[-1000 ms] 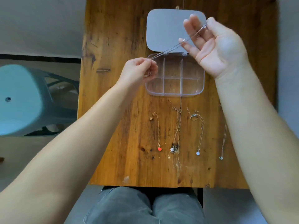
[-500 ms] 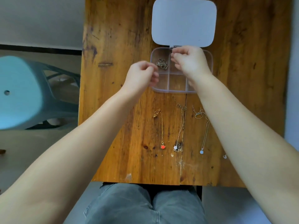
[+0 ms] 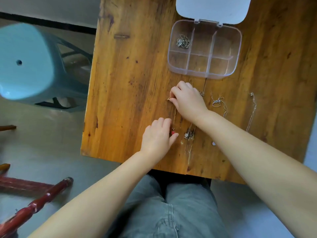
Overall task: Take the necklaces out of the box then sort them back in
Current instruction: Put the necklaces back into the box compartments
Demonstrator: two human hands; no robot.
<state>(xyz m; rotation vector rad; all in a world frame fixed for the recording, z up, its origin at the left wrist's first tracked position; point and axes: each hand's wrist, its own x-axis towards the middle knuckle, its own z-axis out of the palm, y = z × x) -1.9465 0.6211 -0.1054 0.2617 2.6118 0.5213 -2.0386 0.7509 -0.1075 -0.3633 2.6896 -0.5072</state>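
A clear plastic box (image 3: 238, 48) with several compartments lies open on the wooden table (image 3: 133, 79), its lid (image 3: 212, 9) folded back. One silver necklace (image 3: 183, 41) is bunched in the back left compartment. A gold necklace with a red pendant (image 3: 173, 121) lies stretched on the table. My right hand (image 3: 188, 100) pinches its clasp end. My left hand (image 3: 157, 136) pinches its red pendant end. Three more necklaces lie to the right: one with a flower pendant (image 3: 187, 133), one silver (image 3: 219, 103), one thin chain (image 3: 252, 112).
A pale blue plastic stool (image 3: 25, 64) stands left of the table. Red wooden poles (image 3: 34, 205) lie on the floor at lower left. My legs in grey trousers (image 3: 171, 208) are under the table's near edge.
The silver necklace has been dropped into the box's back left compartment. Both hands have moved from the box toward me, to the gold necklace with the red pendant, and taken its two ends.
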